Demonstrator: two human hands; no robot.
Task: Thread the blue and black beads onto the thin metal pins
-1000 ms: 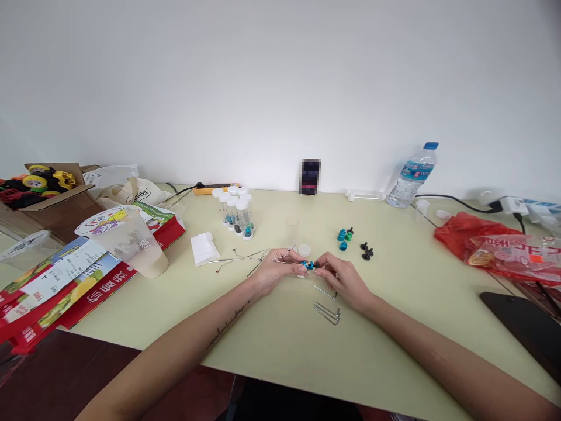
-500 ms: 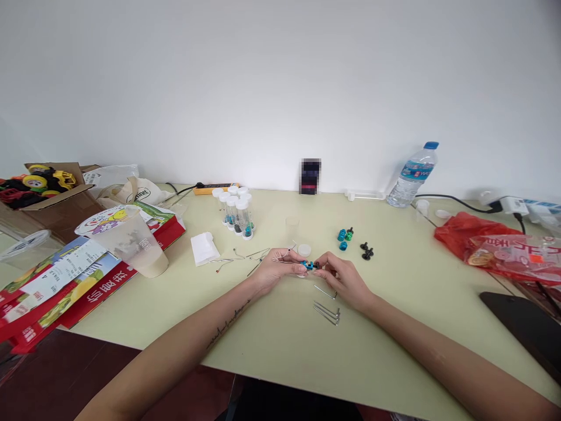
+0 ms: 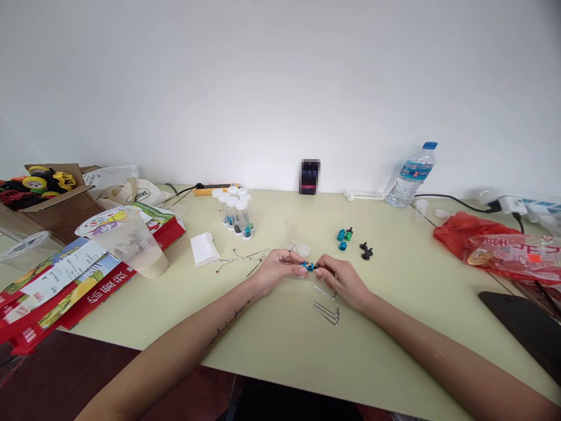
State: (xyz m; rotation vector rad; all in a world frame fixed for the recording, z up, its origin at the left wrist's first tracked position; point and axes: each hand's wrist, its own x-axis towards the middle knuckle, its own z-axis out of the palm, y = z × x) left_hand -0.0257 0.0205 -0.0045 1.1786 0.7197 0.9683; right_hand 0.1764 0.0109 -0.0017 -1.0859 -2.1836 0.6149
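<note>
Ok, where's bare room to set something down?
Bare: between the bent metal keys and the table's front edge; between the black pieces and red bag. Crowded: beside the left hand, with thin metal rods and a white lid.

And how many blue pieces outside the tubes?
3: one blue piece between the left hand and right hand, a second blue piece beside the green piece, a third blue piece in front. More may be hidden.

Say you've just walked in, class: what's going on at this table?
A person holds a small blue part in the left hand, while the right hand pinches a dark bit at its end. Bent rods lie nearer the person. Black pieces lie to the right, and capped tubes stand farther back, to the left.
</note>
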